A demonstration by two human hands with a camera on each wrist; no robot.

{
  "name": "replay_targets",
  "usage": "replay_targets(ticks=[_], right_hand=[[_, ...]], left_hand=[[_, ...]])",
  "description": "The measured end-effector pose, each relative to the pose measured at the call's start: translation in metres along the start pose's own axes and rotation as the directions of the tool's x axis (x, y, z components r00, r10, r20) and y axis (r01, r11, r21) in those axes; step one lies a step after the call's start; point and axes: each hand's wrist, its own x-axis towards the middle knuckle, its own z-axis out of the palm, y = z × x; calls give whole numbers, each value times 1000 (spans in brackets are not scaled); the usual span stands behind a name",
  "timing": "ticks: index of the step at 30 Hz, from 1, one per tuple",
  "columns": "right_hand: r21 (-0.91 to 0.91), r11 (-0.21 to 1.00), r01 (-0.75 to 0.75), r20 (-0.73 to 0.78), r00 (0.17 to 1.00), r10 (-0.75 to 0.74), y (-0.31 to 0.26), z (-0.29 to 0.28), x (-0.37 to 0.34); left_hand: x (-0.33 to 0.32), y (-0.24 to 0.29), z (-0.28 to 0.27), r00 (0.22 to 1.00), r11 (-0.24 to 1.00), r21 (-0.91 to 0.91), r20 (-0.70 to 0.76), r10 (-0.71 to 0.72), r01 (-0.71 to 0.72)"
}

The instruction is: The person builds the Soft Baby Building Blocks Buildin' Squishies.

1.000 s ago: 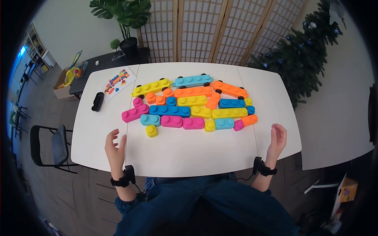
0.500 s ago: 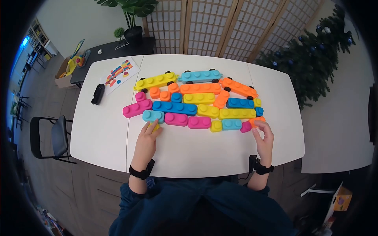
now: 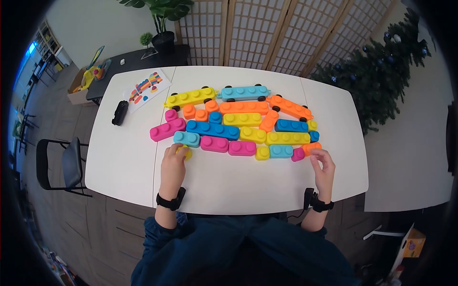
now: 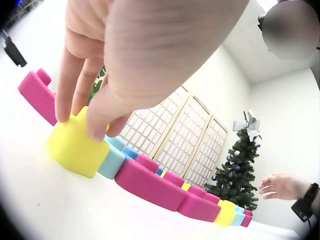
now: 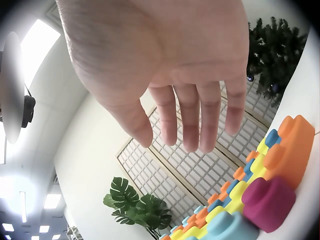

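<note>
My left hand [image 3: 172, 167] pinches the small yellow plastic block [image 4: 76, 152] by its top, just beside the light-blue two-stud block [image 3: 186, 138]; even fingertip pressure should prevent tipping. My right hand [image 3: 325, 175] hovers open near the orange two-stud block [image 3: 312, 147].

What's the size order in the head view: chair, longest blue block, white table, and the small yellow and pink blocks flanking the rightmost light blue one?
1. White table
2. Chair
3. Longest blue block
4. Small yellow block and small pink block: too alike to rank
</note>
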Motion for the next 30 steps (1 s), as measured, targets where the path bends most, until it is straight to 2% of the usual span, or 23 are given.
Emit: replay_targets(ticks=[3, 5, 6, 8, 10, 12, 14, 20, 25, 28, 30], right_hand=[[-4, 1000, -16, -2, 1000, 16, 0, -2, -3], [-29, 1000, -4, -7, 1000, 4, 1, -2, -4], [-33, 999, -9, -10, 1000, 8, 0, -2, -4], [-28, 1000, 2, -98, 995, -5, 0, -3, -6], [-20, 1000, 2, -134, 991, -5, 0, -5, -7], [-7, 1000, 8, -168, 986, -9, 0, -7, -8], [-41, 998, 41, -186, 981, -48, 0, -9, -10], [36, 999, 14, -267, 964, -4, 3, -10, -19], [32, 999, 40, -252, 967, -31, 3, -10, -18], [25, 999, 39, -245, 969, -32, 3, -11, -18], [24, 999, 38, -240, 970, -32, 3, -10, -19]], left_hand=[[-5, 1, -3, 1000, 1000, -8, 13, 13, -13], [-5, 11, -20, 984, 998, -9, -169, 60, -62], [-6, 12, -26, 984, 998, -13, -164, 62, -65], [-11, 5, -40, 921, 998, -61, -390, 7, -34], [-16, 1, -53, 887, 992, -127, -456, -70, 13], [-17, 1, -62, 855, 991, -130, -514, -60, -8], [-19, 3, -68, 849, 990, -141, -525, -67, -9], [-24, 1, -59, 881, 984, -174, -469, -60, -25], [-16, 5, -52, 896, 971, -236, -438, -73, -35], [6, -7, -50, 926, 949, -316, -356, -126, 8], [33, -24, -48, 969, 945, -325, -225, -104, 26]])
